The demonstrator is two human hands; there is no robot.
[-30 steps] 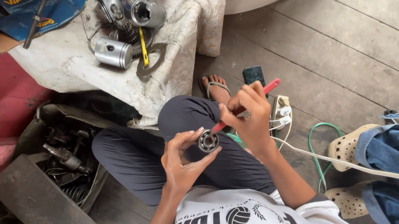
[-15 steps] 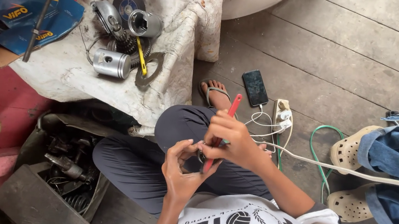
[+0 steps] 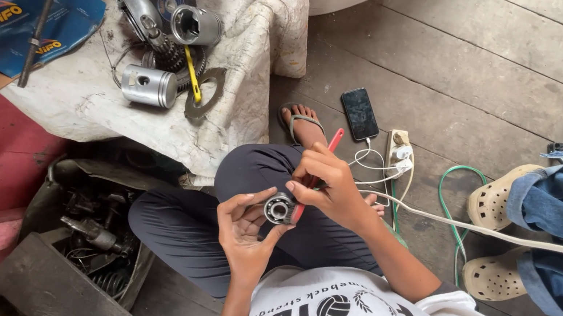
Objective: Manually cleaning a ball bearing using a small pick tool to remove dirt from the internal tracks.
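A round metal bearing [image 3: 279,208] was held over the lap, pinched between the fingertips of the left hand [image 3: 247,228]. The right hand [image 3: 333,189] was closed around a red-handled tool [image 3: 319,165], its tip set against the bearing. Beyond the bearing, a phone [image 3: 360,113] lay on the wooden floor [image 3: 499,71]. Up and left of the bearing, a metal piston [image 3: 149,86] rested on a white cloth [image 3: 239,42].

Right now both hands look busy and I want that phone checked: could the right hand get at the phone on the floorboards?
Probably yes, once freed: the right hand grips a red tool, and the phone lies uncovered just beyond the knee.
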